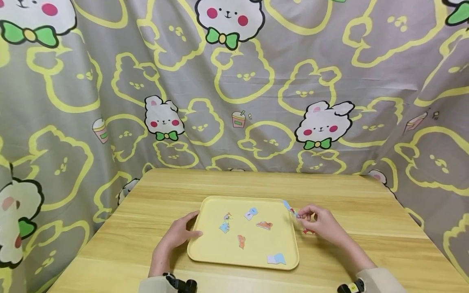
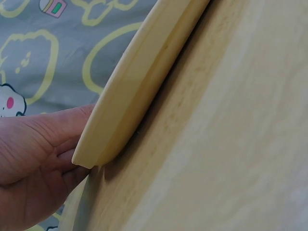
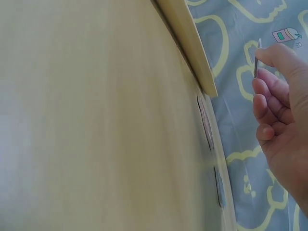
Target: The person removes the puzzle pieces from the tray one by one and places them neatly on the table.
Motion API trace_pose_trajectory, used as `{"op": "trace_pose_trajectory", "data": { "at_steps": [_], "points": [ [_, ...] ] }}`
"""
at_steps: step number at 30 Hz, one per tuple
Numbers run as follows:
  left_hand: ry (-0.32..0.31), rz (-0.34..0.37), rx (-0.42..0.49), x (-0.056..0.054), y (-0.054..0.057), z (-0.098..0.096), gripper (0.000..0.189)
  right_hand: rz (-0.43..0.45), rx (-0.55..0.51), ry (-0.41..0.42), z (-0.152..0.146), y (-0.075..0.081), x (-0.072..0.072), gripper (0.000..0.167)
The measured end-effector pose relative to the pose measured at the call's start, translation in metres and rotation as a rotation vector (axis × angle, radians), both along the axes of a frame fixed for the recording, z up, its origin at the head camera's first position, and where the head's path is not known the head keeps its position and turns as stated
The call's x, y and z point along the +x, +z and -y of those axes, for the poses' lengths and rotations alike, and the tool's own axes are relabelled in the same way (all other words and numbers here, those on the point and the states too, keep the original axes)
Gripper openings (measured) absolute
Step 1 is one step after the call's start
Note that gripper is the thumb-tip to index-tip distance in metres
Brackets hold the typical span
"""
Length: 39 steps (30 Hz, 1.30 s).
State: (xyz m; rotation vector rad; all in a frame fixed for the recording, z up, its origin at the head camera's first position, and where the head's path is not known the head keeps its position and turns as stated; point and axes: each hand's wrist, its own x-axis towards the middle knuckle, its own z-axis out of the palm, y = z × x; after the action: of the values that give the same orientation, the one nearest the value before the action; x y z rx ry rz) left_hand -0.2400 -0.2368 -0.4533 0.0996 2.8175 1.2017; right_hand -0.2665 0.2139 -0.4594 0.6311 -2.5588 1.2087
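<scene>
My left hand (image 1: 180, 231) grips the left rim of a yellow tray (image 1: 216, 256), thumb over the edge and fingers along its outer side. At the tray's far right corner, my right hand (image 1: 323, 223) pinches a small flat puzzle piece (image 3: 256, 66) between thumb and fingertips. The right wrist view shows that piece edge-on, so its printed face is hidden there. A light blue piece (image 1: 286, 204) lies by the same corner. Beneath the right hand, a red piece (image 1: 308, 231) is partly covered. In the left wrist view, the tray's side wall (image 2: 130, 82) slants up beside the fingers.
Several printed pieces lie scattered on the tray, among them an orange piece (image 1: 241, 241) and a blue-and-lilac piece (image 1: 276, 259) near the front right corner. The wooden table (image 1: 146, 203) runs back to a patterned curtain (image 1: 238, 81).
</scene>
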Motion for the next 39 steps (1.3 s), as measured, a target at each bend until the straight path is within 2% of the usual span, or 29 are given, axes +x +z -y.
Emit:
{"op": "trace_pose_trajectory", "data": {
  "at_steps": [10, 21, 32, 39],
  "points": [
    [-0.006, -0.007, -0.003, 0.000, 0.001, 0.000, 0.074, 0.011, 0.017, -0.032, -0.018, 0.003, 0.007, 0.010],
    [-0.009, -0.005, -0.007, 0.000, 0.000, 0.001, 0.074, 0.002, 0.035, -0.079, -0.034, -0.002, 0.010, 0.012],
    [-0.015, -0.009, -0.018, -0.002, -0.002, 0.002, 0.075, 0.007, 0.046, -0.106, -0.051, -0.003, 0.017, 0.009],
    [-0.016, -0.013, -0.022, -0.001, -0.001, 0.002, 0.075, -0.003, 0.069, -0.155, -0.064, -0.002, 0.023, 0.008]
  ]
}}
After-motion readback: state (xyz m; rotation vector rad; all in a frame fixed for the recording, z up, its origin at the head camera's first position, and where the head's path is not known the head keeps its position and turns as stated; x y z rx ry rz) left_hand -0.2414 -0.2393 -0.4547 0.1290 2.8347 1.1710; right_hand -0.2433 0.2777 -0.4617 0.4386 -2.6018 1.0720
